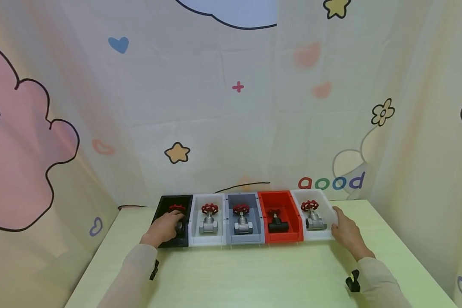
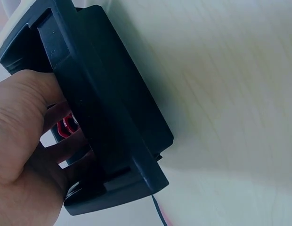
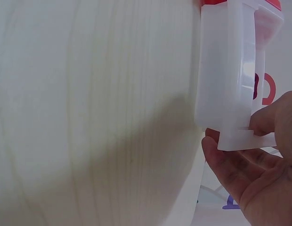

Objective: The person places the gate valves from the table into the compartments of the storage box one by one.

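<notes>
My left hand (image 1: 163, 226) reaches into the black bin (image 1: 160, 210) at the left end of the row. Its thumb and fingers grip a gate valve with a red handwheel (image 1: 177, 208); the bin wall hides the fingertips in the left wrist view. At the other end, my right hand (image 1: 348, 233) pinches the outer wall of a white bin (image 3: 233, 94), thumb inside and fingers beneath the rim. A silver gate valve (image 1: 315, 222) with a red handwheel lies in that bin.
Between the end bins stand a white bin (image 1: 194, 205), a grey-blue bin (image 1: 246, 198) and a red bin (image 1: 267, 197), joined side by side. Each holds a red-wheeled valve, the red bin's one black-bodied (image 1: 278, 226). The pale table (image 1: 254, 273) meets a printed curtain (image 1: 215, 107) behind.
</notes>
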The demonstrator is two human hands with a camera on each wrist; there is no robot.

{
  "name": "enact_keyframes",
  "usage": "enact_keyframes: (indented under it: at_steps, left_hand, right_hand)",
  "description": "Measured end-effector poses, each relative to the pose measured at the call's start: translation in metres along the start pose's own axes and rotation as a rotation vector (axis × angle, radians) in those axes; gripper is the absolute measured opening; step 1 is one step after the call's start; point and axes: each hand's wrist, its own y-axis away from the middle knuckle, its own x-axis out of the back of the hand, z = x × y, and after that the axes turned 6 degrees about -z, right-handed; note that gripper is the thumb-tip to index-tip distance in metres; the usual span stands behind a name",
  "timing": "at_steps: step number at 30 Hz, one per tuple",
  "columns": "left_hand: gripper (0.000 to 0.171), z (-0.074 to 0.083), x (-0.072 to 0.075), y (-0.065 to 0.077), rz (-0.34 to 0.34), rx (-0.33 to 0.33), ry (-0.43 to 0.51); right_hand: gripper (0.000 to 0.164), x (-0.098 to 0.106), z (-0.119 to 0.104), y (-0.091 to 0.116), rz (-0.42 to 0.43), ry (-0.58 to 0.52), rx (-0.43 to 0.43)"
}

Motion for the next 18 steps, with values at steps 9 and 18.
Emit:
enact_keyframes:
  at_steps: [9, 18]
  left_hand:
    - [0.055, 0.002, 0.008, 0.007, 0.022, 0.018, -0.003]
    - [0.054, 0.010, 0.021, 0.017, 0.083, 0.009, 0.000]
  right_hand:
    - [0.060, 0.000, -0.004, -0.003, 0.014, -0.001, 0.015]
    - [0.061, 0.002, -0.006, 0.000, -0.008, 0.000, -0.001]
